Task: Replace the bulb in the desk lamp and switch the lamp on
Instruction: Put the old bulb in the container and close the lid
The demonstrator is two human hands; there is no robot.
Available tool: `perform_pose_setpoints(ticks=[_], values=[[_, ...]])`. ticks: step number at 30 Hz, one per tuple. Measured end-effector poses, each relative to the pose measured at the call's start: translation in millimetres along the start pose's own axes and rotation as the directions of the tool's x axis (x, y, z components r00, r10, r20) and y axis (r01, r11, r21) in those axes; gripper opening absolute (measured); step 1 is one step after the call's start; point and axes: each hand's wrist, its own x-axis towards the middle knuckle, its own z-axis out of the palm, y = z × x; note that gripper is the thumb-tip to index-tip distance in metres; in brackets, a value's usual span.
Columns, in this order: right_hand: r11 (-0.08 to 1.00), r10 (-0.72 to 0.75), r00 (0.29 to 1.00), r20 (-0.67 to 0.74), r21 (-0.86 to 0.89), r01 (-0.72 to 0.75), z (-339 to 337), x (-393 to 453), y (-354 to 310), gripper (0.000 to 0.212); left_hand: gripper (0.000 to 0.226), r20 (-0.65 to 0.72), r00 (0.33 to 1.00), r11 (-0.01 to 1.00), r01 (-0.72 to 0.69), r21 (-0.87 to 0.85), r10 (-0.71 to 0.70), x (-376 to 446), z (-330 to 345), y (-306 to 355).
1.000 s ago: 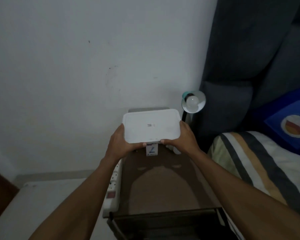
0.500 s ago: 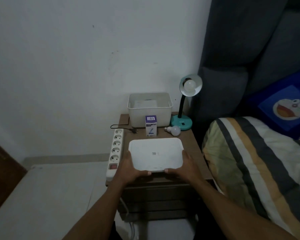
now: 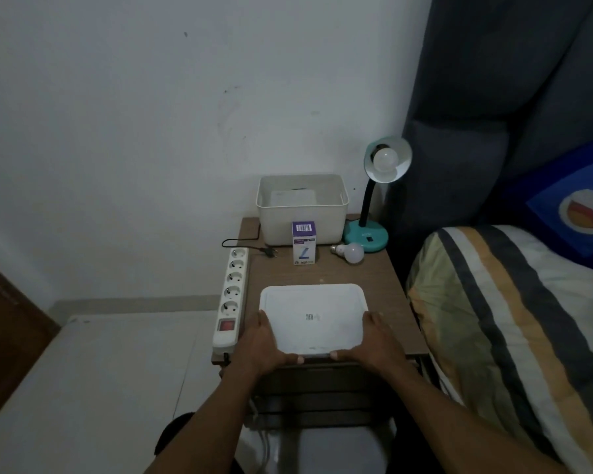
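Both hands, left (image 3: 259,343) and right (image 3: 377,342), are clamped on the white lid (image 3: 312,319) at the table's (image 3: 384,285) near edge, clearing the tub (image 3: 302,208). A spare bulb (image 3: 351,252) lies beside the lamp (image 3: 374,213) in the far right corner.

Two bare forearms reach in from the bottom edge, with no sleeves, watch or rings visible. The left hand (image 3: 261,343) and right hand (image 3: 377,342) are bare, with short fingernails showing on the thumbs.
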Motion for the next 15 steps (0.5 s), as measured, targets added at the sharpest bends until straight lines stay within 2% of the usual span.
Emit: perform_pose_setpoints(ticks=[3, 7, 11, 15], values=[[0.999, 0.001, 1.0, -0.028, -0.036, -0.002, -13.8, 11.2, -4.5, 0.12, 0.153, -0.026, 1.0, 1.0, 0.014, -0.024, -0.015, 9.1, -11.7, 9.2], [0.999, -0.047, 0.988, -0.146, -0.011, 0.046, -34.1, 41.2, -18.6, 0.099, 0.15, -0.159, 0.987, 0.999, -0.015, -0.052, 0.007, 37.1, -42.5, 23.0], [0.998, -0.042, 0.973, -0.227, 0.035, 0.051, -51.3, 75.1, -41.4, 0.08, 0.123, -0.272, 0.962, 0.993, -0.052, -0.107, 0.021, 72.8, -82.5, 39.1], [0.99, -0.053, 0.958, -0.28, 0.108, 0.086, -59.2, 107.6, -59.0, 0.063, 0.114, -0.404, 0.914, 0.985, -0.11, -0.136, 0.046, 121.7, -118.6, 51.0]])
